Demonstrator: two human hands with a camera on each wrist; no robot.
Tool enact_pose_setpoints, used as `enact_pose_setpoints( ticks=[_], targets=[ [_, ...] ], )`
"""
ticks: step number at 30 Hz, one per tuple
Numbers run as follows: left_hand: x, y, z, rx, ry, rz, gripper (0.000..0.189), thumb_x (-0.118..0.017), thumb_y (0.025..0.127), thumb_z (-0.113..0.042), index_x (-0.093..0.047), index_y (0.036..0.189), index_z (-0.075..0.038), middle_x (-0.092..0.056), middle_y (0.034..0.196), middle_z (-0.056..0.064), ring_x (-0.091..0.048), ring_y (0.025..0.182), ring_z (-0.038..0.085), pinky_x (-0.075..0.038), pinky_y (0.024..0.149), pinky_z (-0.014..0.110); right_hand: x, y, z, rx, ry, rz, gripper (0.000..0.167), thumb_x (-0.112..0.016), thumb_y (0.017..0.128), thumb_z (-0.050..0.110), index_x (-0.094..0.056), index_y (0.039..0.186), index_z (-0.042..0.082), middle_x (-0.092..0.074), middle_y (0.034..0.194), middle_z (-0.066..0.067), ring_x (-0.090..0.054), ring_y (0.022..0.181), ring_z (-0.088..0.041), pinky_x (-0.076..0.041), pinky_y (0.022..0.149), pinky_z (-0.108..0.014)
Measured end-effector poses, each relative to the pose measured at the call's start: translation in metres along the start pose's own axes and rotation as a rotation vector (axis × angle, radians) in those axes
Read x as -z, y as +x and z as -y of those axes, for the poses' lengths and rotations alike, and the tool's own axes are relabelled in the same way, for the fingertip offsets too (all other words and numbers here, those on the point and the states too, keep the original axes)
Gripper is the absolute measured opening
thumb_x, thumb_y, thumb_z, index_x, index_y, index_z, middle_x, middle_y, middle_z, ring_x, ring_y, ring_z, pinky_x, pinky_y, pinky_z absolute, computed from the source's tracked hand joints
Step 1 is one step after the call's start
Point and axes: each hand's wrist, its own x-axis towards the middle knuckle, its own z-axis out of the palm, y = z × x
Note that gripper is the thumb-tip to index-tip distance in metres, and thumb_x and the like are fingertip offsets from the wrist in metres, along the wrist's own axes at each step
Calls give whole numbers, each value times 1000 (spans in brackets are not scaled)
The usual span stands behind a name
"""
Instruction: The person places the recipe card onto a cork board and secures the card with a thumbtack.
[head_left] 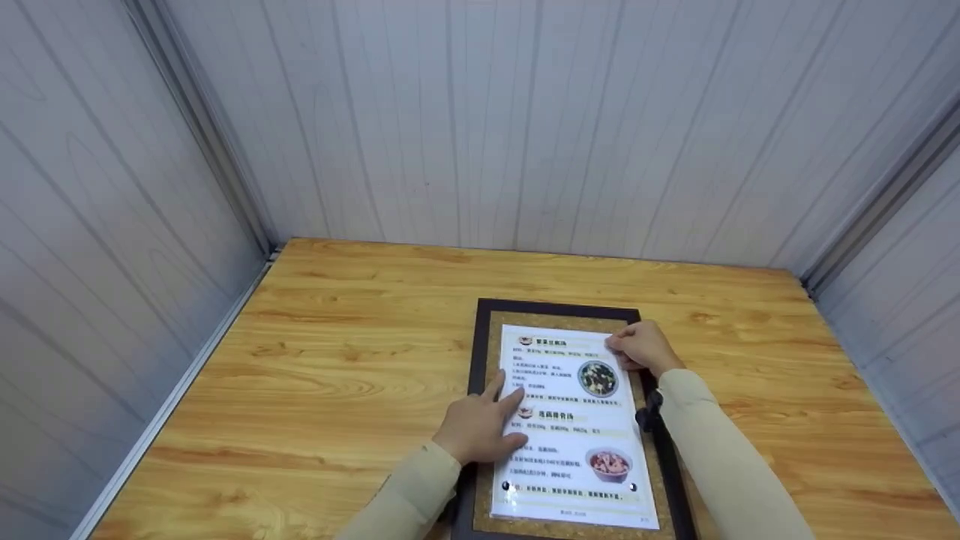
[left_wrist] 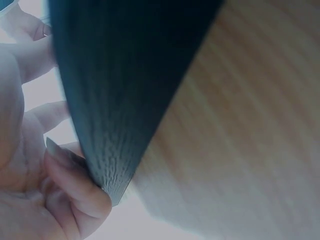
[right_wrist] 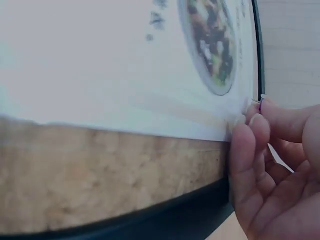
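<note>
A white printed recipe sheet [head_left: 555, 420] with two food pictures lies on a cork board [head_left: 491, 341] in a dark frame [head_left: 480, 349]. My left hand [head_left: 480, 427] rests flat on the sheet's left side, its fingers spread. At the sheet's top right corner, my right hand [head_left: 645, 349] pinches a small pin [right_wrist: 261, 103] between thumb and fingers; only a purple bit of it shows. Two dark round pins sit at the sheet's lower corners, a left pin [head_left: 505, 486] and a right pin [head_left: 634, 487]. Whether the pinched pin pierces the sheet is hidden by the fingers.
Under the board is a wood-grain table [head_left: 360, 330]. Pale panelled walls rise behind it, as the back wall [head_left: 487, 127] shows, and at both sides. A black wrist camera [head_left: 649, 412] sits on the right wrist above the frame's right edge.
</note>
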Motion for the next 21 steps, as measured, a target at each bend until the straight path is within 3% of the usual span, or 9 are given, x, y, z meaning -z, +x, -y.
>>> enact_pose_setpoints(
  ticks=[3, 14, 18, 21],
  targets=[
    [0, -2, 2, -10, 17, -18, 71, -62, 90, -56, -49, 148, -18, -36, 154, 22, -67, 92, 36, -51, 61, 37, -2, 2, 4, -8, -25, 12, 19, -68, 91, 8, -71, 99, -9, -64, 67, -4, -56, 52, -10, -50, 48, -25],
    [0, -5, 4, 18, 19, -10, 71, -61, 90, -57, -48, 149, -20, -34, 155, 22, -67, 96, 38, -53, 67, 39, -8, 4, 15, -44, -89, 9, 15, -69, 88, 8, -71, 77, -3, -59, 58, -4, -55, 48, -11, -48, 45, -25],
    [1, -5, 3, 20, 16, -2, 72, -60, 90, -58, -47, 150, -21, -33, 156, 21, -67, 97, 37, -53, 68, 38, -7, 4, 20, -104, -65, 13, 27, -69, 86, 6, -62, 60, 6, -55, 54, -3, -53, 46, -12, -47, 45, -26],
    [1, -6, 2, 16, 7, 8, 72, -59, 90, -58, -46, 150, -21, -32, 156, 21, -66, 96, 37, -53, 70, 39, -6, 4, 23, -163, -56, 17, 28, -69, 86, 4, -60, 60, 7, -55, 54, -4, -53, 47, -13, -48, 46, -28]
  ],
)
